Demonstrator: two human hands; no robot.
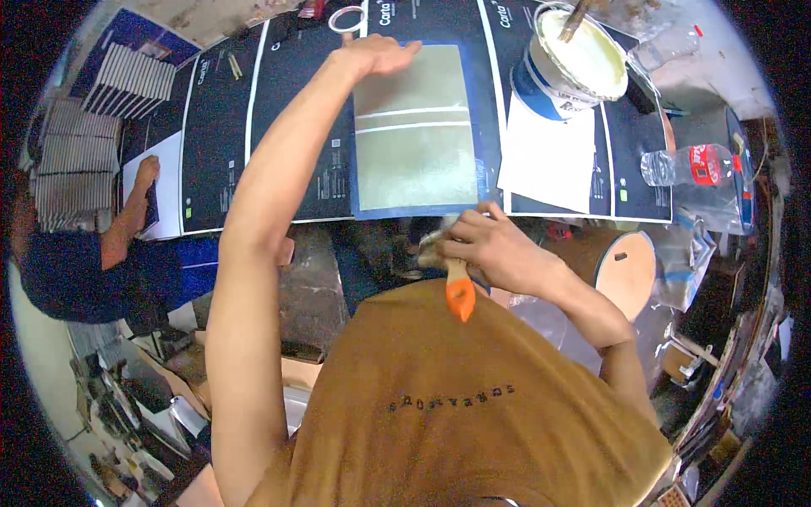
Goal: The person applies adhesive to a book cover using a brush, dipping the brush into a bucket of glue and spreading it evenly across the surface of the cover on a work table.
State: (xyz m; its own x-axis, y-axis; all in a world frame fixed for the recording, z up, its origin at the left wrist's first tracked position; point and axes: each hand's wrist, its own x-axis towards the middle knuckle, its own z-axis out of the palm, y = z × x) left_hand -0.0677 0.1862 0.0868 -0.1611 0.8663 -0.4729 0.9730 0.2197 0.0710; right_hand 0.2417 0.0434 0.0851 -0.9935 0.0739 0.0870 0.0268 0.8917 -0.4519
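Observation:
A book cover blank lies in front of me: grey-green boards (414, 165) and a narrow spine strip (411, 120), parted by white lines, on a blue sheet (422, 212) that shows as a border. The near board has a wet-looking sheen. My left hand (376, 57) rests at the far edge of the blank, fingers stretched out, holding nothing. Just off the table's near edge, my right hand (494, 249) grips a paintbrush (458, 283) with a pale wooden, orange-ended handle pointing toward me. Its bristles are partly hidden by my fingers.
A bucket of white paste (583, 59) with a brush in it stands at the far right, beside white paper (547, 160). Plastic bottles (688, 165) lie further right. A tape roll (347, 19) sits beyond my left hand. At left are book stacks (78, 160) and a co-worker's hand (147, 171).

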